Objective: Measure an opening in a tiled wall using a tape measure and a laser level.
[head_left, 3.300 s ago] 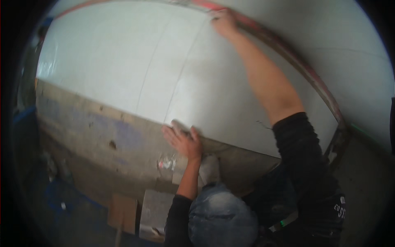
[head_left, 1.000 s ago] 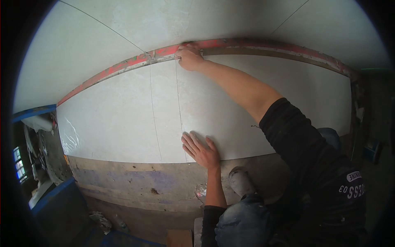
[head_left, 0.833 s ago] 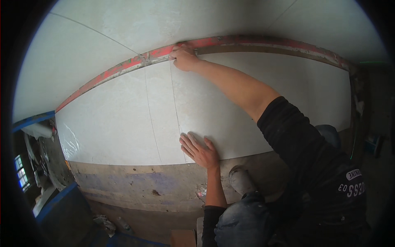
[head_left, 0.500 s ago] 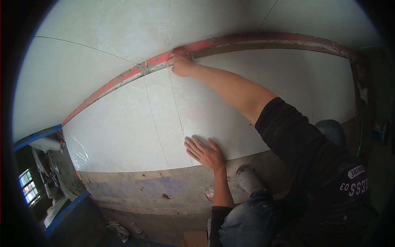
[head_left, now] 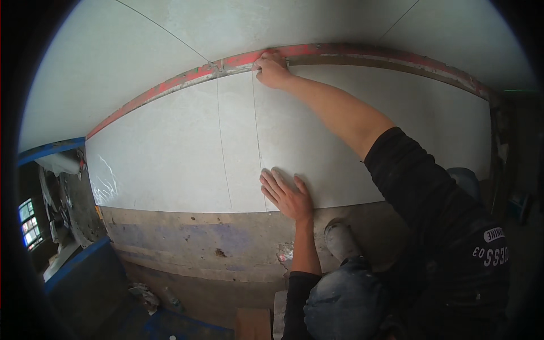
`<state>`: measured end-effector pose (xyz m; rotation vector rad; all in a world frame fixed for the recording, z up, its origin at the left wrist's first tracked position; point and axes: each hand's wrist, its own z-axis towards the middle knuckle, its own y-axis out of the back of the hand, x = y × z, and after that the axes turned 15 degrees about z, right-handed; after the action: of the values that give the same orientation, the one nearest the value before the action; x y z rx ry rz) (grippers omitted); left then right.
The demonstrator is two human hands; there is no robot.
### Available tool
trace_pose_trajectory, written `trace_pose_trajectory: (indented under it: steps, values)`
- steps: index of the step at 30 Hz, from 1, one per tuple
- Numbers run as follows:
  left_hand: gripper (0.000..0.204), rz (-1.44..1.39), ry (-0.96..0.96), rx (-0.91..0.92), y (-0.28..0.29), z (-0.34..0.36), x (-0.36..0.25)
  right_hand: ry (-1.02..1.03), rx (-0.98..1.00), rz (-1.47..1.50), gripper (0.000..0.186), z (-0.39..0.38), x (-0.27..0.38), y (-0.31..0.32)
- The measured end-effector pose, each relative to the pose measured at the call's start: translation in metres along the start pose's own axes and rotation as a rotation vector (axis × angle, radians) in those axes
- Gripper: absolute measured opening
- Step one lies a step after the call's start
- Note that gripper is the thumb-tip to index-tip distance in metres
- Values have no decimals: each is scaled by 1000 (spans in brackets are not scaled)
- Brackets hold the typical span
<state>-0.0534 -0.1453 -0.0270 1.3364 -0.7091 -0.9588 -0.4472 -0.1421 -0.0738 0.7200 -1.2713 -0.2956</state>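
A long, pale panel [head_left: 164, 153] lies across the middle of the view, with two thin lines running from its far edge to its near one. My left hand [head_left: 286, 195] rests flat on it beside the right-hand line, near the front edge, fingers spread. At that line's far end, my right hand [head_left: 273, 71] curls its fingers against the panel's edge and the worn red strip [head_left: 192, 75] behind it. Whatever those fingers grip, if anything, is hidden. My right forearm stretches over the panel.
Beyond the strip rises a pale surface [head_left: 136, 68] with thin lines. Stained grey board [head_left: 181, 238] lies below the panel, where my booted foot [head_left: 340, 235] stands. At left are blue-edged sheets [head_left: 79, 283], debris and a window [head_left: 28, 224]. A cardboard piece [head_left: 253, 323] lies at the bottom.
Since 3.3 seconds ago the view has swung, levelling the panel, and my left hand has come slightly farther onto it. Over the last second both hands hold their places while the view shifts slightly.
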Motion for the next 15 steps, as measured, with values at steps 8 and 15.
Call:
trace_pose_trajectory:
  steps: [8,15]
  values:
    - [69,9,-2,25,-3,2,-1,-134,150,-33,40,9,16,18]
    - [71,-8,41,-16,-5,1,1,24,239,-97,53,-9,23,26]
